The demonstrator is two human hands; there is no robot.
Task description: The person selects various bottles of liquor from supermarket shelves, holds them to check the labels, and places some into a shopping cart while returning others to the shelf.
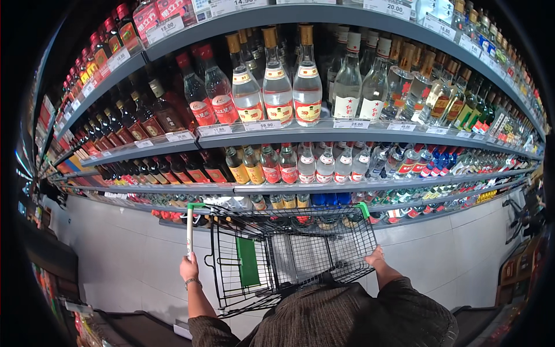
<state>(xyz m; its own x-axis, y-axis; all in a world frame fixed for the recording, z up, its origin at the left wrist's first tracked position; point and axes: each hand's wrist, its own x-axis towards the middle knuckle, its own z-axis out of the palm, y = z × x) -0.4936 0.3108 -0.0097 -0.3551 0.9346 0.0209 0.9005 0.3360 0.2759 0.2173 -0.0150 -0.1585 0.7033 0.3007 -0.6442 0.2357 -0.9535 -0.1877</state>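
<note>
A black wire shopping cart (299,256) stands sideways before me, between my body and the shelves. My left hand (189,267) is closed round its pale push handle (190,230), which has a green end piece (196,205). At the cart's other end, my right hand (375,256) grips the wire rim, just below a green corner cap (362,210). A green panel (248,261) is fixed to the fold-down seat part near the handle. Through the wire basket the pale floor shows.
Long grey shelves (303,136) packed with liquor bottles (277,82) and price tags curve across the view. Pale floor tiles (130,251) extend to both sides of the cart. Dark display units stand behind me, and wooden crates (518,264) are at the right edge.
</note>
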